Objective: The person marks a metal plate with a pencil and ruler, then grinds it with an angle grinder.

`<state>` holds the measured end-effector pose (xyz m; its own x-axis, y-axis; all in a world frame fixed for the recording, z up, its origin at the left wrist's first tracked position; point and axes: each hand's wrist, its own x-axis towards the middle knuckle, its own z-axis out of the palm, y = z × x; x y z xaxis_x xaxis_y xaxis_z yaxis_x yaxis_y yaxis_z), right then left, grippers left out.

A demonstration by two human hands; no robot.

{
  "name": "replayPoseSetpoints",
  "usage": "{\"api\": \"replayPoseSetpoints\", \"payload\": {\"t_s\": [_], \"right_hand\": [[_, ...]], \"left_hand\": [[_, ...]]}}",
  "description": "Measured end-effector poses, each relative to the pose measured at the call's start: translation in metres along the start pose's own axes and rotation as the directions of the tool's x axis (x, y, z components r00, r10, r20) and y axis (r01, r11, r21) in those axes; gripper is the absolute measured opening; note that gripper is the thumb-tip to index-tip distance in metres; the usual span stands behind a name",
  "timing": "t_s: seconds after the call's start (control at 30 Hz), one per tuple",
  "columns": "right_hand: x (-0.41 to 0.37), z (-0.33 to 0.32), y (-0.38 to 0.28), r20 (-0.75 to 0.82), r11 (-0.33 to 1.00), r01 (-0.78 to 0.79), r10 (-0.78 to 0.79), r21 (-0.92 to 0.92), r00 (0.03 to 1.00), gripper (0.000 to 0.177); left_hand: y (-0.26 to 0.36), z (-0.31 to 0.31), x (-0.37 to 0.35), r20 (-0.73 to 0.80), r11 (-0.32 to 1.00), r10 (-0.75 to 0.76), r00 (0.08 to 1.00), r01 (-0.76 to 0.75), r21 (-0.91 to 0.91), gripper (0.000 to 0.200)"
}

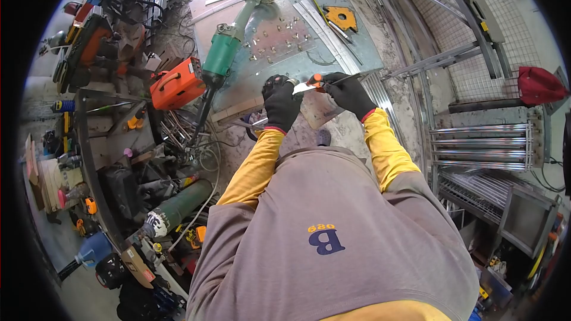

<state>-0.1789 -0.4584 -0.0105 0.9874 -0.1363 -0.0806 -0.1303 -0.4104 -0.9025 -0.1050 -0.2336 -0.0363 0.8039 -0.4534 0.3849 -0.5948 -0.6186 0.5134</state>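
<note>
Both hands wear black gloves and meet over the near edge of the metal-topped table (370,53). My left hand (282,106) is closed on one end of a small shiny metal piece (301,88). At its other end, my right hand (352,96) grips a tool with an orange part (315,79) and a thin dark shaft pointing right; its exact kind I cannot tell. Beyond my hands, several small metal pieces (279,38) are scattered on the tabletop. A green angle grinder (223,53) with a round disc lies along the table's left side.
An orange welding machine (176,86) stands left of the table. Metal strips (327,35) and a yellow magnetic square (341,19) lie on the tabletop. A green gas cylinder (184,205) and a hose are at lower left. Shiny tubes (482,147) are racked at right.
</note>
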Motion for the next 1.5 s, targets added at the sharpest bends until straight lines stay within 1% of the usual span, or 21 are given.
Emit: {"api": "replayPoseSetpoints", "payload": {"t_s": [0.03,0.1,0.2,0.43,0.53,0.6,0.7,0.9,0.97,1.0,1.03,1.07,1.1,1.13,1.17,1.2,1.23,1.3,1.37,1.47,1.5], "right_hand": [[0.002,-0.002,-0.002,-0.004,1.0,0.001,-0.001,0.002,1.0,0.022],[0.007,-0.008,-0.001,0.036,0.972,0.077,-0.071,-0.22,0.997,0.026],[0.011,-0.011,-0.004,0.048,0.973,0.056,-0.046,-0.225,0.998,0.028],[0.014,-0.013,-0.023,0.095,0.936,0.062,-0.031,-0.347,0.995,0.027],[0.007,-0.005,-0.023,0.053,0.904,0.085,-0.069,-0.418,0.996,0.027],[0.0,0.004,-0.018,-0.031,0.878,0.155,-0.189,-0.452,0.981,0.027],[-0.009,0.014,-0.013,-0.112,0.915,0.117,-0.173,-0.386,0.979,0.027],[-0.023,0.022,-0.02,-0.157,0.909,0.067,-0.144,-0.412,0.977,0.027],[-0.03,0.042,0.0,-0.243,0.866,0.189,-0.329,-0.463,0.913,0.023],[-0.036,0.048,0.011,-0.292,0.907,0.304,-0.387,-0.292,0.875,0.019],[-0.045,0.045,0.005,-0.216,0.913,0.308,-0.369,-0.268,0.904,0.02],[-0.047,0.056,0.021,-0.27,0.891,0.347,-0.425,-0.292,0.864,0.023],[-0.045,0.056,0.014,-0.229,0.908,0.292,-0.366,-0.302,0.902,0.025],[-0.043,0.058,0.015,-0.277,0.889,0.356,-0.433,-0.287,0.858,0.026],[-0.039,0.055,0.013,-0.268,0.888,0.369,-0.439,-0.273,0.858,0.027],[-0.04,0.047,-0.001,-0.248,0.934,0.317,-0.35,-0.164,0.903,0.029],[-0.034,0.043,-0.001,-0.213,0.942,0.294,-0.324,-0.159,0.922,0.028],[-0.023,0.03,0.001,-0.086,0.901,0.298,-0.339,-0.315,0.937,0.029],[-0.014,0.027,0.002,-0.091,0.926,0.264,-0.297,-0.269,0.951,0.032],[-0.004,0.025,0.002,0.069,0.995,0.089,-0.091,0.035,0.993,0.048],[-0.003,0.026,0.003,0.069,0.995,0.095,-0.097,0.031,0.993,0.048]], "left_hand": [[-0.002,0.0,0.0,0.001,1.0,0.004,1.0,-0.004,0.001,0.038],[-0.001,-0.003,0.004,0.077,0.999,0.001,0.997,-0.005,0.054,0.043],[0.008,-0.014,0.014,0.164,0.989,-0.015,0.986,-0.01,0.148,0.043],[-0.002,-0.017,0.028,0.316,0.991,0.007,0.949,-0.05,0.128,0.041],[-0.002,-0.008,0.016,0.215,0.987,0.054,0.975,-0.085,0.135,0.044],[-0.007,-0.001,0.009,-0.001,0.985,0.167,0.986,-0.166,0.052,0.045],[-0.007,-0.002,0.01,0.021,0.983,0.182,0.983,-0.182,0.009,0.044],[-0.01,-0.006,0.015,0.006,0.967,0.254,0.967,-0.254,-0.027,0.039],[-0.009,-0.003,0.01,0.028,0.96,0.278,0.96,-0.278,0.011,0.034],[-0.013,-0.001,0.015,0.038,0.948,0.309,0.95,-0.311,0.064,0.031],[-0.02,0.013,0.014,0.166,0.961,0.193,0.967,-0.22,0.168,0.028],[-0.026,0.02,0.012,0.05,0.926,0.29,0.956,-0.293,0.24,0.029],[-0.017,0.01,0.015,0.168,0.925,0.225,0.96,-0.264,0.274,0.038],[-0.005,-0.005,0.018,0.13,0.973,0.151,0.98,-0.171,0.153,0.04],[0.0,-0.013,0.019,0.003,0.97,0.24,0.971,-0.24,0.041,0.041],[0.005,-0.02,0.02,0.03,0.975,0.224,0.974,-0.224,-0.006,0.041],[0.001,-0.017,0.018,0.031,0.975,0.22,0.975,-0.22,-0.005,0.041],[0.004,-0.014,0.016,-0.021,0.977,0.209,0.978,-0.208,0.043,0.038],[0.003,-0.014,0.016,-0.002,0.98,0.195,0.981,-0.195,0.047,0.038],[0.004,-0.013,0.015,0.013,0.985,0.168,0.986,-0.168,0.043,0.036],[0.004,-0.013,0.014,0.015,0.987,0.155,0.988,-0.156,0.038,0.035]]}}
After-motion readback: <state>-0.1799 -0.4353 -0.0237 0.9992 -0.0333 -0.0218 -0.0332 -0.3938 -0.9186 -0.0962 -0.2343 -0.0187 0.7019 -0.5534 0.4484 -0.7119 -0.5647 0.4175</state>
